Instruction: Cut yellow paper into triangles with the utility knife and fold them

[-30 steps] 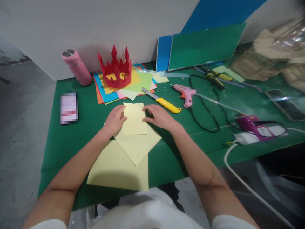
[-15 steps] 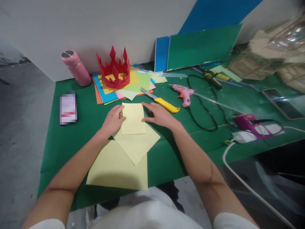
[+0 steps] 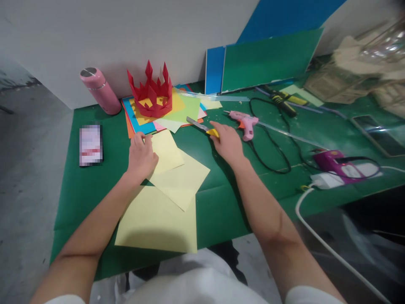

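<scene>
My left hand (image 3: 141, 156) is closed on the left edge of a small pale-yellow sheet of paper (image 3: 167, 150), its fingers curled in. That sheet lies turned on a second pale-yellow sheet (image 3: 191, 173), and a larger pale-yellow sheet (image 3: 158, 219) is nearer to me. Over the yellow handle of a utility knife (image 3: 198, 123) lies my right hand (image 3: 228, 143), its fingers closed round it. The knife's blade end points to the far left, and most of the handle is hidden under the hand.
A red folded-paper crown (image 3: 153, 99) stands on coloured sheets (image 3: 137, 126) at the back. A pink flask (image 3: 103, 93) and a phone (image 3: 90, 144) are at left. Right of my right hand lie a pink glue gun (image 3: 248, 123), its black cord and a white power strip (image 3: 325, 180).
My right hand has left the small sheet and moved right onto the utility knife. My left hand has shifted left, with the small sheet turned and drawn along; the second sheet has turned slightly.
</scene>
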A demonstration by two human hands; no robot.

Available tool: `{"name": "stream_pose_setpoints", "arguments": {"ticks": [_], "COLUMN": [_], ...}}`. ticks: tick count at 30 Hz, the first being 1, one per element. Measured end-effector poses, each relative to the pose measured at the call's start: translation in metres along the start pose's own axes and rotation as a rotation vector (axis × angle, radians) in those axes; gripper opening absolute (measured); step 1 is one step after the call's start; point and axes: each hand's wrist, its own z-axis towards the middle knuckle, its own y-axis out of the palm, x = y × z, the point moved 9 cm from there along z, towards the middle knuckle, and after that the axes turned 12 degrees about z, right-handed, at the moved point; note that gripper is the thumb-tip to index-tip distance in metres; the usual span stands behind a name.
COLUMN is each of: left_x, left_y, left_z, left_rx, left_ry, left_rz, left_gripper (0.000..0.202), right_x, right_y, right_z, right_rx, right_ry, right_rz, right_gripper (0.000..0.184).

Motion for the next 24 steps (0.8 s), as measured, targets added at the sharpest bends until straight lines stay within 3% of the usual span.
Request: {"name": "stream_pose_setpoints", "arguments": {"ticks": [3, 5, 7, 10, 14, 20, 24], "left_x": [0.027, 0.050, 0.056, 0.054, 0.052, 0.051, 0.052], "left_y": [0.002, 0.012, 0.025, 0.036, 0.032, 0.029, 0.033], "left_z": [-0.004, -0.013, -0.018, -0.021, -0.020, -0.017, -0.017], "left_rx": [-0.012, -0.116, -0.230, -0.314, -0.292, -0.262, -0.243], "left_ry": [0.272, 0.522, 0.586, 0.597, 0.592, 0.536, 0.555], "left_rz": [0.010, -0.014, -0.020, -0.009, 0.025, 0.137, 0.084], "left_gripper": [0.030, 0.029, 0.036, 0.042, 0.043, 0.042, 0.041], "right_x": [-0.005, -0.016, -0.030, -0.044, -0.033, -0.013, -0.012], "right_y": [-0.016, -0.029, -0.035, -0.033, -0.020, -0.010, -0.009], "right_z": [0.000, -0.003, -0.010, -0.030, -0.053, -0.055, -0.054], "right_rx": [0.014, -0.014, -0.134, -0.369, -0.562, -0.570, -0.553], "right_ry": [-0.004, -0.052, -0.131, -0.206, -0.159, -0.120, -0.115], "right_rz": [0.047, 0.130, 0.242, 0.374, 0.432, 0.358, 0.323], "right_gripper": [0.044, 0.036, 0.031, 0.031, 0.034, 0.033, 0.033]}}
